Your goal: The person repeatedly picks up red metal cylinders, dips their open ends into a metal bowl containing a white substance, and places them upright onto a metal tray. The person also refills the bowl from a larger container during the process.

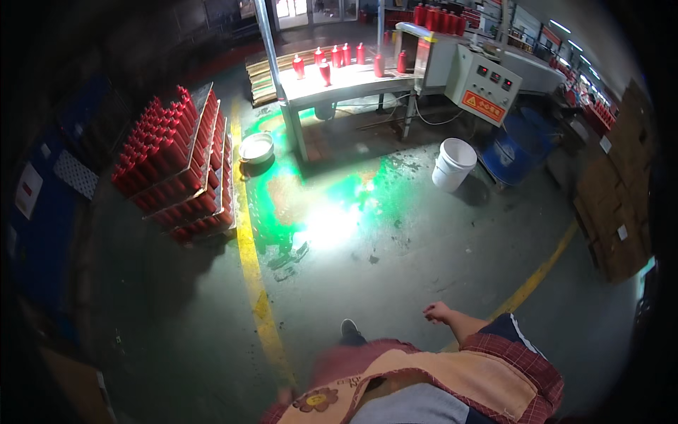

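right hand (438, 311) loosely curled, empty, white bucket (453, 164) well apart

Glossy worn concrete floor (395, 261); smooth plastic bucket (452, 164); glossy red cylinders (169, 166).

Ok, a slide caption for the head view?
Right hand empty over the floor; stacked red cylinders left, white bucket by a bench.

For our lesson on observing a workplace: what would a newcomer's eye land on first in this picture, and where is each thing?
First, the bright glare on the green-painted floor patch at the centre. Next, the stacked trays of red cylinders at the left, beside the yellow floor line, and more red bottles on the lit table at the top. The white bucket stands right of centre; the person's right hand hangs empty low in the picture.
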The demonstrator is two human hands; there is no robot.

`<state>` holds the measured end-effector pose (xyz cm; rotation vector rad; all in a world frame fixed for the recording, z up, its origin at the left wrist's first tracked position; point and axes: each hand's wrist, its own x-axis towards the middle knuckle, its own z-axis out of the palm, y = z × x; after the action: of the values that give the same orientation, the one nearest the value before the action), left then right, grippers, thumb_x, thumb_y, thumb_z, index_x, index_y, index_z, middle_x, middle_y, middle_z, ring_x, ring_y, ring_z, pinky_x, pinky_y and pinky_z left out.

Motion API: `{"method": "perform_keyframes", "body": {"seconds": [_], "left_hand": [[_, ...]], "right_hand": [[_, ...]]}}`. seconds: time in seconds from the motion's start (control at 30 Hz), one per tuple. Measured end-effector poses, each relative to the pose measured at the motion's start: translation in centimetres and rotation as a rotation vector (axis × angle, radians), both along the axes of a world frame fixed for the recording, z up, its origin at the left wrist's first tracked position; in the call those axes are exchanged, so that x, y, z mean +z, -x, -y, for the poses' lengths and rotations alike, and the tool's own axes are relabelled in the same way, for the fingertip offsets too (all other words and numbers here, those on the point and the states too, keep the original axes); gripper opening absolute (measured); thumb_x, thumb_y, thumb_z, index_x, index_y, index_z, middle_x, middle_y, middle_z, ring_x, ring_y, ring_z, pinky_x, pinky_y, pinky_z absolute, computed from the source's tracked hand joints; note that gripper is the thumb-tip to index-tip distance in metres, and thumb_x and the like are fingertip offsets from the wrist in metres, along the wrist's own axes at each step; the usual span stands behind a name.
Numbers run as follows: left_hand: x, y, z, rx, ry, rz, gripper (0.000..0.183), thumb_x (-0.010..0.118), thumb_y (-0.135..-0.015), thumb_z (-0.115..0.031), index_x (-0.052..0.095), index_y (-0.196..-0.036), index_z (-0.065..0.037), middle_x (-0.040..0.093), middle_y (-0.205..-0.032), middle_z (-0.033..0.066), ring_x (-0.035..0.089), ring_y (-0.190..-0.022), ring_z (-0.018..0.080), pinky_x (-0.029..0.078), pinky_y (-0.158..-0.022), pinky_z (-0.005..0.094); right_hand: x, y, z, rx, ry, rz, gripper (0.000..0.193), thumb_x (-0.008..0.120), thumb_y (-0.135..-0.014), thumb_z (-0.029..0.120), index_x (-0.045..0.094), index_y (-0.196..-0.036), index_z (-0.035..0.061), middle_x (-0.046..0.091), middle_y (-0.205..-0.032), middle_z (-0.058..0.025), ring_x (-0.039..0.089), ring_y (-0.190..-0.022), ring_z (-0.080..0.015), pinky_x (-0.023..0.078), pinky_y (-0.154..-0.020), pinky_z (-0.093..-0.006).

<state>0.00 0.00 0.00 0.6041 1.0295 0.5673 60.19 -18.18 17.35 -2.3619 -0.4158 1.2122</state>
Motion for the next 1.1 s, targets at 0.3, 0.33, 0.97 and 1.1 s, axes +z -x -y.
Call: {"method": "perform_keyframes", "body": {"seconds": [0.3, 0.33, 0.97, 1.1], "left_hand": [[22.3, -22.4, -40.4, 0.057, -0.352, -0.172, 0.02, 0.061, -0.097, -0.027, 0.068, -0.1, -0.008, 0.066, -0.082, 0.001, 0.059, -0.066, 0.0099, 0.047, -0.058, 0.0257], [22.8, -23.5, -43.6, 0.12, -0.355, -0.161, 0.019, 0.062, -0.096, -0.026, 0.069, -0.101, -0.008, 0.067, -0.084, 0.0014, 0.06, -0.068, 0.0097, 0.047, -0.058, 0.0252], [34.7, -14.0, -89.2, 0.766, -1.162, -1.198, 0.055, 0.078, -0.08, -0.014, 0.063, -0.133, -0.02, 0.05, -0.143, 0.0124, 0.048, -0.129, 0.0309, 0.042, -0.103, 0.0424], [34.8, -12.4, -100.0, 0.615, -1.218, -1.38, 0.064, 0.081, -0.078, -0.022, 0.059, -0.138, -0.026, 0.045, -0.148, 0.0157, 0.044, -0.133, 0.0334, 0.033, -0.111, 0.0474]], "right_hand": [[7.9, -17.5, -16.7, -0.367, -0.033, 0.021, 0.018, 0.058, -0.088, 0.004, 0.065, -0.104, 0.0069, 0.064, -0.079, -0.0077, 0.062, -0.065, -0.0189, 0.052, -0.053, -0.0365], [7.5, -19.7, -21.6, -0.334, -0.032, -0.002, 0.018, 0.058, -0.088, 0.004, 0.064, -0.105, 0.0069, 0.063, -0.078, -0.0072, 0.061, -0.063, -0.0183, 0.051, -0.051, -0.0353], [23.5, 23.7, -124.4, 1.521, -1.445, 0.357, 0.05, 0.072, -0.085, 0.018, 0.061, -0.133, 0.0255, 0.05, -0.142, -0.0195, 0.049, -0.128, -0.0404, 0.04, -0.107, -0.0511], [21.0, 34.0, -131.7, 1.528, -1.308, 0.566, 0.058, 0.079, -0.071, 0.028, 0.066, -0.127, 0.0357, 0.042, -0.149, -0.0187, 0.038, -0.132, -0.0438, 0.04, -0.108, -0.0512]]}}
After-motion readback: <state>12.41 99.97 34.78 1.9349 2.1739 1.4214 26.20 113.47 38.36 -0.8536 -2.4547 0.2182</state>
